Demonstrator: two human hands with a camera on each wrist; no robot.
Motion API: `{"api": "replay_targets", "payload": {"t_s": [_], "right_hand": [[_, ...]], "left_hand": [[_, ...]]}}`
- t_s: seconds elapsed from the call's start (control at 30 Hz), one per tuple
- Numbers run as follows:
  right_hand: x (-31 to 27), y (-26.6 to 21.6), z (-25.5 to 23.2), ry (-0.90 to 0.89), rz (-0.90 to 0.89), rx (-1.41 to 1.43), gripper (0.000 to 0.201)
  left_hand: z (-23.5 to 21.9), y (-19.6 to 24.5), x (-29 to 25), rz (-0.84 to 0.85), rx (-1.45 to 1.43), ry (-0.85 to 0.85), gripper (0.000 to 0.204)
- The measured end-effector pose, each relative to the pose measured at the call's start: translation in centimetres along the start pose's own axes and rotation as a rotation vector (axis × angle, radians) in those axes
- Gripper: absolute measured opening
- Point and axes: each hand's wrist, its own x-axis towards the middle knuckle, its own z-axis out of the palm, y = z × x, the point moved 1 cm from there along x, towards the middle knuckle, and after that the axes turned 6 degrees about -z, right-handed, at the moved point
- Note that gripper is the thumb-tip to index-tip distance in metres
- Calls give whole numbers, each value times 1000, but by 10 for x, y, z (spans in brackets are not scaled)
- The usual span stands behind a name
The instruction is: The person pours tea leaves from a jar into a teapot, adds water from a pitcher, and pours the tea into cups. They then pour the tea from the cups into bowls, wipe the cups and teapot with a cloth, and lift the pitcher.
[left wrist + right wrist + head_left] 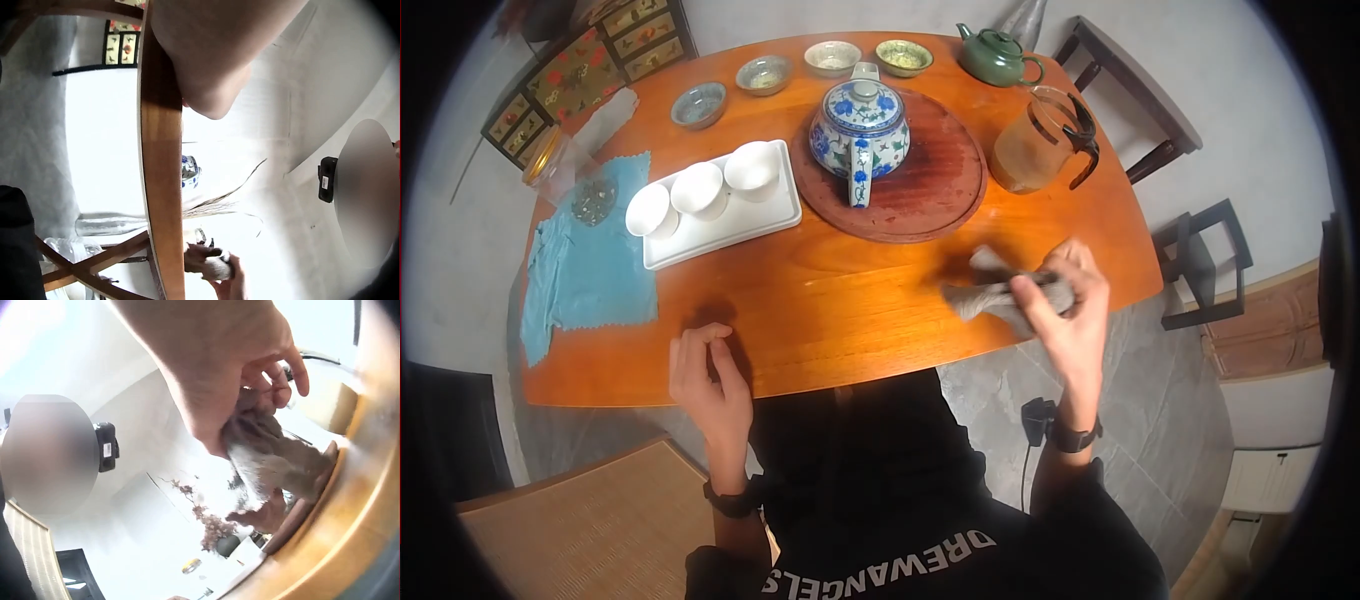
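My right hand [1078,310] pinches a crumpled grey cloth [985,299] between thumb and fingers, over the front right of the wooden table. In the right wrist view the cloth [269,450] hangs in loose folds from the fingers. My left hand [711,385] stays by the table's front edge, its fingers loosely bent and holding nothing. Beyond the right hand, a blue-and-white teapot [862,135] stands on a round reddish-brown board [945,195]. A glass pitcher [1030,155] with a dark handle stands to the board's right.
Three white cups [699,190] stand on a white tray [725,235], left of the board. A blue cloth [605,285] bears a glass ashtray-like dish [594,201]. Several small bowls [763,75] line the back edge, with a green teapot [997,60] at back right.
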Motion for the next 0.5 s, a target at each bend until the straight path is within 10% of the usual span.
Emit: {"api": "replay_targets", "payload": {"t_s": [0.33, 0.5], "right_hand": [[3, 17, 40, -57, -63, 78, 63], [-6, 37, 50, -24, 215, 824, 22]], "left_hand": [[2, -4, -1, 29, -25, -1, 12], [1, -3, -1, 17, -26, -6, 11]]}}
